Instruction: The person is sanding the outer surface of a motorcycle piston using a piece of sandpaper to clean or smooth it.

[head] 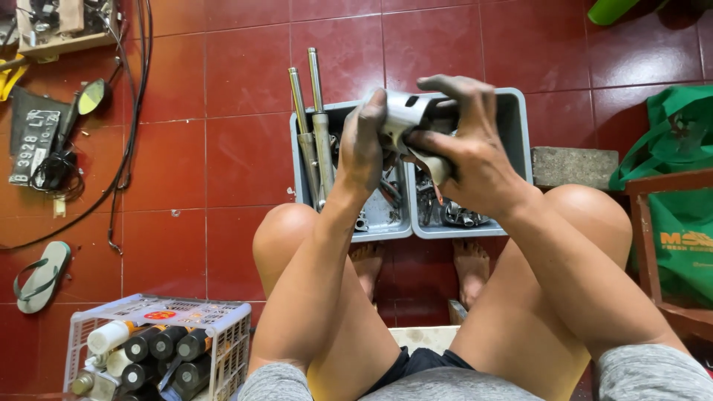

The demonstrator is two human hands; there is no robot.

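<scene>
Gripping a smooth silver metal casting [407, 111], both grimy hands [464, 141]

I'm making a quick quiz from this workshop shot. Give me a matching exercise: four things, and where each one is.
Things:
1. metal part
2. fork tubes
3. sandal
4. white basket

Places:
A. flat on the red floor, far left
B. between both hands
C. standing in the grey bin
D. lower left, holding dark cylinders

Pairs: 1-B, 2-C, 3-A, 4-D

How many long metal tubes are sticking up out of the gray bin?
2. Both tubes stand side by side in the bin's left corner, beside the left hand. More may be hidden behind the hands.
</scene>
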